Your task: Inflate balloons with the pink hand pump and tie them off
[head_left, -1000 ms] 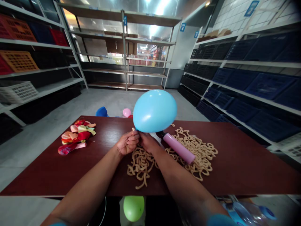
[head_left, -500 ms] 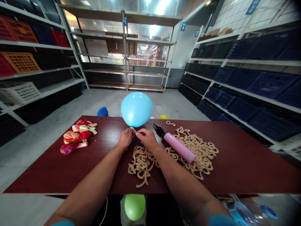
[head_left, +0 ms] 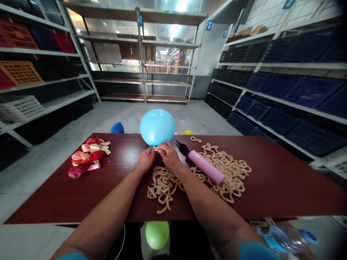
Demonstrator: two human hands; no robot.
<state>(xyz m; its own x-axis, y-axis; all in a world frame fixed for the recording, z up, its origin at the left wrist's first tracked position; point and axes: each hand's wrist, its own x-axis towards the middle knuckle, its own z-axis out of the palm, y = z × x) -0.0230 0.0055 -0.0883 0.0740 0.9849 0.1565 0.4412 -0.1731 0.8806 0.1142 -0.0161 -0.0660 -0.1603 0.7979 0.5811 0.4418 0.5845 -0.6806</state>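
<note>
Blue balloon inflated, at worktop's far edge | left hand, right hand: fingers pinched at its neck (tying too small to judge) | limp balloons uninflated

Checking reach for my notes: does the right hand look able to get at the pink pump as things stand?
Probably yes: the pink pump lies just beside the right hand, with nothing seen on top of it. That hand is busy at the blue balloon's neck, though.
</note>
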